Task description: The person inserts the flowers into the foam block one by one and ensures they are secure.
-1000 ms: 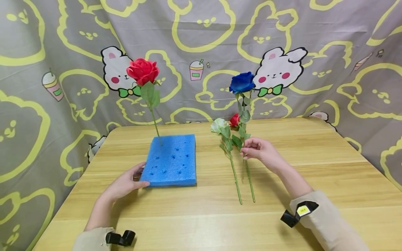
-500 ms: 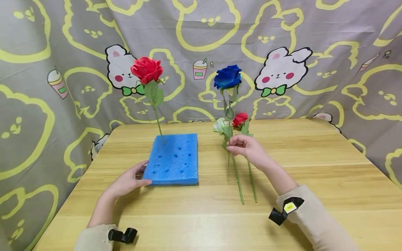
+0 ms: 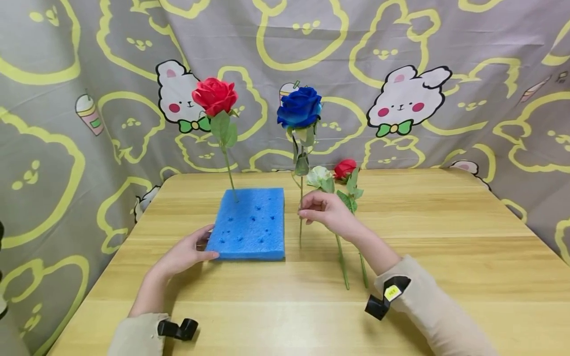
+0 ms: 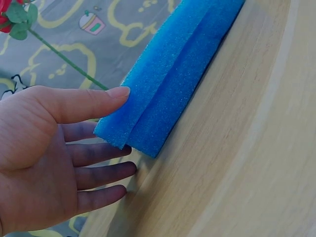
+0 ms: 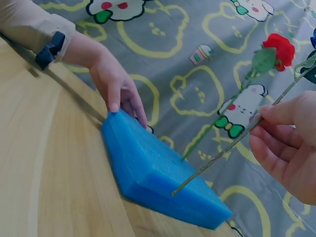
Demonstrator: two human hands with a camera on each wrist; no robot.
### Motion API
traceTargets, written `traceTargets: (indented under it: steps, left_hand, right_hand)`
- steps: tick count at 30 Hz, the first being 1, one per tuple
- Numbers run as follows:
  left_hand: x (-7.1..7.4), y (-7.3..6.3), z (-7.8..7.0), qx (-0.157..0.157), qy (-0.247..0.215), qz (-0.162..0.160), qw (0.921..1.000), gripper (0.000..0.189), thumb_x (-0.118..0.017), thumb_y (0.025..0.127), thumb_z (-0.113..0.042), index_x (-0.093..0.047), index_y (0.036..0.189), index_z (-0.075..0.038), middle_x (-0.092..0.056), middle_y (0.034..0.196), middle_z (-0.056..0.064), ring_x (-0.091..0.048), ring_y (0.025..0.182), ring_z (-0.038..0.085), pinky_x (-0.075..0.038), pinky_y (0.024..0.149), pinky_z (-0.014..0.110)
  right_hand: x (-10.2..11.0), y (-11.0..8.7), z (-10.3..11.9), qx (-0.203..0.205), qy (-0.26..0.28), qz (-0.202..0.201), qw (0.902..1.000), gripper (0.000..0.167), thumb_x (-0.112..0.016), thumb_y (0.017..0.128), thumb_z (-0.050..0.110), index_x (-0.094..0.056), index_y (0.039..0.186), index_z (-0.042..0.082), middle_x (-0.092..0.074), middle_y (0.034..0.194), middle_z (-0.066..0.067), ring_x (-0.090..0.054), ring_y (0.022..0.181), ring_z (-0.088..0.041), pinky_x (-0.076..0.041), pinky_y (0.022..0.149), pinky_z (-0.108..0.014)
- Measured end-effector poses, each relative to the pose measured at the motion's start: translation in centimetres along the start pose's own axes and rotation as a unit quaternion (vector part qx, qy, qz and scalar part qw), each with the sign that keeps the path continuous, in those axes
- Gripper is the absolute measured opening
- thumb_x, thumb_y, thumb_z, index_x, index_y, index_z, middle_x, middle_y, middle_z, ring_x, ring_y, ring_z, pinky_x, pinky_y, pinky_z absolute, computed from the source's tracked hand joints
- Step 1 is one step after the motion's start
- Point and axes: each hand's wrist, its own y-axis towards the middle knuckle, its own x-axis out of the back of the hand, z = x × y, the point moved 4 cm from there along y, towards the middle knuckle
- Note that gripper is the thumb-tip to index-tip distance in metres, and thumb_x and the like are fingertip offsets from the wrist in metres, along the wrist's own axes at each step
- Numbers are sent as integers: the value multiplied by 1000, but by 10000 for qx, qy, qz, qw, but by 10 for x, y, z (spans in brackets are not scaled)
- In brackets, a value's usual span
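In the head view, a blue foam block dotted with small holes lies on the table. My left hand steadies its near left corner. The left wrist view shows the thumb on the block's top edge and the other fingers reaching out nearly straight beside it. A red rose stands in the block's far left part, leaning slightly left. Just right of the block, my right hand pinches an artificial blue rose by its stem, bloom up and bare stem end pointing down.
A pale green-white rose and another red rose lie on the wooden table behind and under the right forearm, stems toward the front. A patterned cloth hangs behind the table.
My right hand has carried the blue rose leftward, from above the lying flowers to beside the foam block. The left hand stays at the block's corner; the head view has shifted slightly.
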Motion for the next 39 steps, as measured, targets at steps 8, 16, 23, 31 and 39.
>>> traceTargets:
  steps: [8, 16, 23, 31, 39]
  left_hand:
    - [1, 1, 0, -43, -34, -20, 10000, 81, -68, 84, -29, -24, 142, 7, -41, 133, 30, -39, 121, 44, -31, 99, 57]
    - [3, -1, 1, -4, -170, -40, 9998, 84, -68, 84, -27, -19, 142, 11, -37, 137, 30, -36, 125, 45, -29, 101, 57]
    - [1, -1, 2, -35, -306, -12, 9995, 90, -70, 82, -29, -15, 145, 7, -32, 142, 28, -32, 128, 44, -26, 103, 56]
    - [0, 0, 5, -38, -524, -10, 9986, 91, -71, 82, -28, -15, 146, 4, -27, 145, 25, -29, 130, 43, -26, 104, 55]
    - [2, 0, 2, -75, -693, -140, 9975, 85, -70, 83, -21, -18, 145, 3, -27, 146, 23, -26, 131, 44, -26, 103, 55]
  right_hand:
    - [-17, 15, 9, 129, -198, 112, 9997, 7, -61, 87, 1, -61, 93, -3, -61, 86, -10, -61, 74, -31, -54, 68, -39]
    - [-29, 27, 13, 244, -208, 131, 9994, 7, -61, 87, 1, -61, 92, -3, -60, 85, -9, -60, 72, -27, -54, 67, -35]
    - [-41, 33, 12, 350, -153, 252, 9990, 7, -60, 88, 1, -60, 93, -4, -60, 86, -10, -58, 76, -40, -53, 68, -40]
    - [-61, 45, 13, 513, -165, 296, 9981, 9, -60, 88, 1, -60, 95, -5, -61, 87, -11, -60, 75, -32, -52, 70, -48]
    - [-83, 58, 19, 652, -230, 195, 9974, 12, -61, 87, 1, -62, 97, -5, -62, 89, -13, -62, 78, -29, -54, 67, -33]
